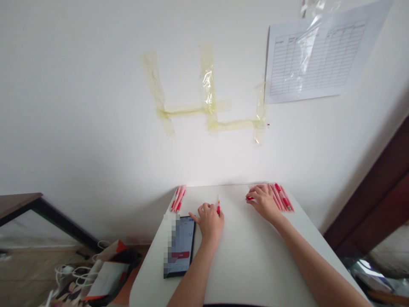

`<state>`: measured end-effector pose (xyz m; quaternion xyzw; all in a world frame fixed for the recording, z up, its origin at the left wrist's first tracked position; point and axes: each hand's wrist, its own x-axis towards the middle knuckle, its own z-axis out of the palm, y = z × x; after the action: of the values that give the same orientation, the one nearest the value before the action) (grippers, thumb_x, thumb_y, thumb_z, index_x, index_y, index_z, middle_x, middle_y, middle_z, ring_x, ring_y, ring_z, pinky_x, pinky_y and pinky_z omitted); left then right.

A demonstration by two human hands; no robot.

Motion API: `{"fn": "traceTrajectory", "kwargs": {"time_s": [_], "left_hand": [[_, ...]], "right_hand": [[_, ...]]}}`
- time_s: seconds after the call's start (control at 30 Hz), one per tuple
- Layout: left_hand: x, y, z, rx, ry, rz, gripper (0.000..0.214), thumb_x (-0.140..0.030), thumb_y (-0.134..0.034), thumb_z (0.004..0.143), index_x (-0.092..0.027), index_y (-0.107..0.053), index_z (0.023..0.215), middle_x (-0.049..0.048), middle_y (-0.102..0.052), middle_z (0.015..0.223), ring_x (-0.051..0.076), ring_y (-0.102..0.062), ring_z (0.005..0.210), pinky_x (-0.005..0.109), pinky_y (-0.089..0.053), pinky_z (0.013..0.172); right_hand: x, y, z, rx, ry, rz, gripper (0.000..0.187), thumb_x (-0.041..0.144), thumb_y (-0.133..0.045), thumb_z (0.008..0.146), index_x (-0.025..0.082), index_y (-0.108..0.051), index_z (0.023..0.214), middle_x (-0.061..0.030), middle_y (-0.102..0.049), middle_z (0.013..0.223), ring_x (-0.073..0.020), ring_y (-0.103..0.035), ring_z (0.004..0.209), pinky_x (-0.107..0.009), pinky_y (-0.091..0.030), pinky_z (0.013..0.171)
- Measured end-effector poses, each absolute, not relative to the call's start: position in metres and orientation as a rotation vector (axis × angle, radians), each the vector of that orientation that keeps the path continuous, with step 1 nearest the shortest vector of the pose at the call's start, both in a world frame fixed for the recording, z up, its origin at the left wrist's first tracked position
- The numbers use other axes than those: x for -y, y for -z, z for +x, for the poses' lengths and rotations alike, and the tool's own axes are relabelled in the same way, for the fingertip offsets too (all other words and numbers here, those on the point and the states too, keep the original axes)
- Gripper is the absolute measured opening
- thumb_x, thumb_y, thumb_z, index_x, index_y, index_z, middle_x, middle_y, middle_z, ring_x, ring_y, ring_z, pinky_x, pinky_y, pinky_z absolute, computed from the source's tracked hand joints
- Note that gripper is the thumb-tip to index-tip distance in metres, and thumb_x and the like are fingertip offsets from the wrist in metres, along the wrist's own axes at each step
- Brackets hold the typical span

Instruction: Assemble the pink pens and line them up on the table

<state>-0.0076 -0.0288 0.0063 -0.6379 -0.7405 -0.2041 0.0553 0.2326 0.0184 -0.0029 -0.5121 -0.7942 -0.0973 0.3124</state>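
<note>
My left hand (211,217) is closed near the middle of the white table, its fingers curled around a small red pen part (219,209). A thin, clear-and-orange piece like a refill points up from that part toward the wall. Farther right, my right hand (262,201) is closed by the far edge, with a small red pen piece (249,198) at its fingertips. Just beside it lies a row of pink and red pens (281,197), partly covered by the hand. More pink and red pens (179,198) lie at the far left corner.
A phone (182,247) with its screen lit lies left of my left forearm. The white table (243,264) meets a wall carrying yellowed tape (207,85) and a printed sheet (313,59). Bags (108,273) stand on the floor at the left; dark furniture (370,183) is at the right.
</note>
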Motion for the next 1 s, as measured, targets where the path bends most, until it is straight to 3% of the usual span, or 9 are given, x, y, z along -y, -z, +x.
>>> {"fn": "traceTrajectory", "kwargs": {"time_s": [0.27, 0.57, 1.0], "left_hand": [[0.029, -0.006, -0.008, 2.238, 0.631, -1.932, 0.022, -0.032, -0.055, 0.088, -0.019, -0.072, 0.094, 0.0098, -0.064, 0.112, 0.031, -0.053, 0.116, 0.069, -0.021, 0.114], [0.031, -0.010, -0.007, 2.153, 0.805, -2.002, 0.019, -0.032, -0.059, 0.089, -0.023, -0.071, 0.101, 0.0083, -0.063, 0.119, 0.029, -0.051, 0.124, 0.072, -0.019, 0.117], [0.030, 0.005, 0.007, 2.019, 0.910, -2.321, 0.007, -0.030, -0.074, 0.081, -0.033, -0.079, 0.086, 0.0020, -0.064, 0.126, 0.031, -0.043, 0.135, 0.077, -0.007, 0.119]], "right_hand": [[-0.016, -0.002, 0.230, 2.164, 0.193, -1.306, 0.015, 0.024, -0.061, 0.094, 0.028, -0.074, 0.100, -0.0045, -0.074, 0.101, -0.0300, -0.057, 0.116, -0.066, -0.020, 0.115], [-0.018, 0.005, 0.222, 2.262, 0.161, -1.224, 0.022, 0.024, -0.060, 0.096, 0.033, -0.077, 0.107, -0.0065, -0.069, 0.104, -0.0277, -0.054, 0.112, -0.054, -0.036, 0.108], [-0.009, 0.002, 0.203, 2.354, 0.114, -1.158, 0.025, 0.025, -0.061, 0.097, 0.038, -0.075, 0.113, -0.0050, -0.065, 0.106, -0.0255, -0.053, 0.111, -0.057, -0.030, 0.113]]}}
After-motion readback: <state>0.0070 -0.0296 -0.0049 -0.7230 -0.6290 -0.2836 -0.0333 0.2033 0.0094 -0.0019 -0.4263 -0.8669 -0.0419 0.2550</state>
